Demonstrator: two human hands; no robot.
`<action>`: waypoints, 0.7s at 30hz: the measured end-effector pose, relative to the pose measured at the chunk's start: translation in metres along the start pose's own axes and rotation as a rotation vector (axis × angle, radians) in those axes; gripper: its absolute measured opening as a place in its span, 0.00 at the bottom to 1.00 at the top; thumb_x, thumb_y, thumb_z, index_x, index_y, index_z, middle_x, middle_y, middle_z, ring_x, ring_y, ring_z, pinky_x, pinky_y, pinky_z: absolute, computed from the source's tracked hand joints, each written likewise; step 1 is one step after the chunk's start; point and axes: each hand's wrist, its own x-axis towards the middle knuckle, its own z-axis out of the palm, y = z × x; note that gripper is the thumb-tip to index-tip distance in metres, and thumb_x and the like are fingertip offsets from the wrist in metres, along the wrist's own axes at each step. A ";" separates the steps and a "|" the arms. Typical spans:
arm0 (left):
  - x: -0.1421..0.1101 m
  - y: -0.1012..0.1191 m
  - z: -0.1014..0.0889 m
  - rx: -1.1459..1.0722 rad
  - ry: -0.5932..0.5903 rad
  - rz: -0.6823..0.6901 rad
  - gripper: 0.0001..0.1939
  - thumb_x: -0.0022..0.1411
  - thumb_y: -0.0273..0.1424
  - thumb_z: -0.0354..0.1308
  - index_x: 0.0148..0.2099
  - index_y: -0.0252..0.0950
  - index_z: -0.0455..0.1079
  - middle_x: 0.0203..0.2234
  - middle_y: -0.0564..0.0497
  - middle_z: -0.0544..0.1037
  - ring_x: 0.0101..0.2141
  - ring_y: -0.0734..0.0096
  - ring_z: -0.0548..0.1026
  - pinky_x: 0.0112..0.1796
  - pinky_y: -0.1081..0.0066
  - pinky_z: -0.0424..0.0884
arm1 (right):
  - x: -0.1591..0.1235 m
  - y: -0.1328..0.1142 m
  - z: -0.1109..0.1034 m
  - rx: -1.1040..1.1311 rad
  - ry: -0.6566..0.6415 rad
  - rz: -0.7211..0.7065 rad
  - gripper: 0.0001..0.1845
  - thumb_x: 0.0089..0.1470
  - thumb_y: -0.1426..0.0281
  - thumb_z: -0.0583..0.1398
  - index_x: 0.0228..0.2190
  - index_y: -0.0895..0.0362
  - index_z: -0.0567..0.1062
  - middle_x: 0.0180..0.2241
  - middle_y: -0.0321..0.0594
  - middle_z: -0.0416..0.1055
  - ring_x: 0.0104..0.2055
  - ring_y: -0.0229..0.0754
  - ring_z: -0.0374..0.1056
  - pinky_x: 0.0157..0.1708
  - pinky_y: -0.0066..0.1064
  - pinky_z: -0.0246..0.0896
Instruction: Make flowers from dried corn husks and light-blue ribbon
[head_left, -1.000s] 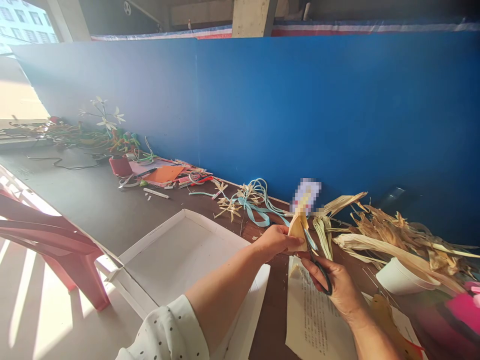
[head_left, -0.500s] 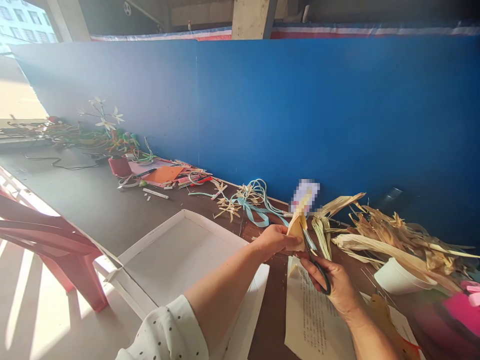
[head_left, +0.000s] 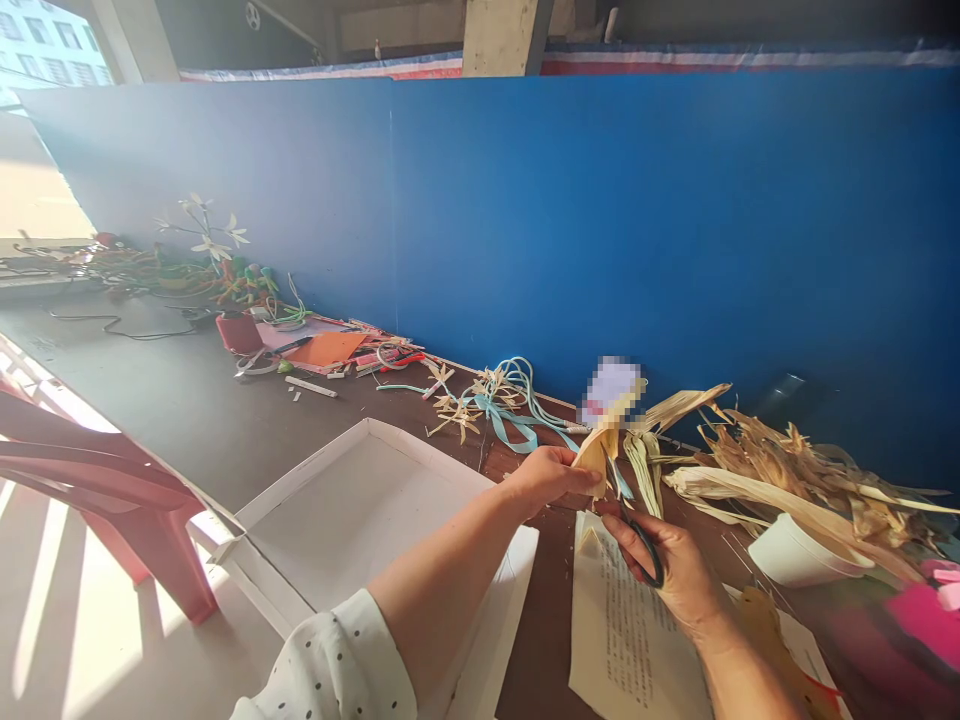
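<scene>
My left hand (head_left: 546, 476) pinches a pale yellow strip of dried corn husk (head_left: 598, 446) and holds it up over the brown table. My right hand (head_left: 671, 572) grips black-handled scissors (head_left: 634, 520), fingers through the loops, with the blades pointing up into the husk. Under both hands lies a printed sheet of paper (head_left: 626, 640). A heap of dried husks (head_left: 787, 472) is spread just right of the hands.
A shallow white cardboard tray (head_left: 360, 505) lies at the left. A white cup (head_left: 791, 552) stands among the husks. Light blue ribbon and small husk flowers (head_left: 495, 400) lie by the blue partition (head_left: 600, 220). Craft clutter (head_left: 322, 348) farther left; red plastic chair (head_left: 112, 480).
The husk strip in my left hand has turned a little, and the scissors have shifted slightly along it. Both hands stay in the same spot.
</scene>
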 end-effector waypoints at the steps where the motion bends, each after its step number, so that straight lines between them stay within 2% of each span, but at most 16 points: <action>1: 0.000 -0.001 0.000 0.002 -0.002 0.001 0.17 0.41 0.38 0.67 0.30 0.30 0.71 0.21 0.53 0.70 0.20 0.81 0.65 0.23 0.77 0.58 | 0.000 0.001 0.000 0.001 0.002 -0.003 0.18 0.49 0.56 0.61 0.38 0.52 0.79 0.15 0.31 0.59 0.19 0.37 0.54 0.20 0.29 0.48; 7: 0.001 -0.002 -0.002 0.033 0.007 0.005 0.19 0.41 0.39 0.67 0.33 0.30 0.72 0.24 0.51 0.72 0.23 0.79 0.67 0.26 0.76 0.59 | -0.001 0.000 0.000 0.009 0.001 0.014 0.17 0.49 0.56 0.61 0.39 0.51 0.78 0.15 0.30 0.59 0.19 0.36 0.53 0.20 0.29 0.49; 15: 0.004 -0.003 -0.007 0.105 0.066 0.009 0.22 0.41 0.42 0.67 0.34 0.30 0.71 0.21 0.53 0.68 0.19 0.83 0.59 0.23 0.76 0.53 | -0.002 -0.004 0.000 0.040 0.022 0.004 0.18 0.47 0.56 0.63 0.38 0.52 0.79 0.15 0.30 0.59 0.18 0.36 0.53 0.19 0.29 0.48; 21: 0.002 0.001 -0.007 0.114 0.096 -0.008 0.24 0.41 0.43 0.67 0.36 0.30 0.72 0.23 0.52 0.70 0.20 0.82 0.60 0.23 0.76 0.53 | -0.003 -0.006 -0.001 0.026 0.021 0.024 0.19 0.47 0.54 0.62 0.39 0.51 0.79 0.15 0.30 0.59 0.18 0.36 0.53 0.19 0.29 0.47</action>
